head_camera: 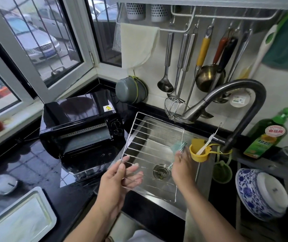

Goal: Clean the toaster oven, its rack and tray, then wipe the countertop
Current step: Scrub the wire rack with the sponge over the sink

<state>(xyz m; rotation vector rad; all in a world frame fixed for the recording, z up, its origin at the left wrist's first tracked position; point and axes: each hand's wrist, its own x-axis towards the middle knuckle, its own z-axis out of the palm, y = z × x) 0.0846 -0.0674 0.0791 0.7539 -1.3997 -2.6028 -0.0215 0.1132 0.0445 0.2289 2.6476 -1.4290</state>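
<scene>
The wire oven rack (150, 137) is tilted over the steel sink (159, 151). My left hand (120, 177) grips the rack's near left edge. My right hand (179, 165) holds a blurred pale green scrubber (179, 146) against the rack's right side. The black toaster oven (80, 126) stands on the black countertop (29, 165) left of the sink, its door (89, 161) folded down. The metal baking tray (17, 219) lies on the counter at the bottom left.
A curved faucet (227, 100) arches over the sink. A yellow holder (200, 152) with a brush hangs by it. A green detergent bottle (268, 135) and a blue-white bowl (260, 191) sit at the right. Utensils (188, 62) hang on the wall.
</scene>
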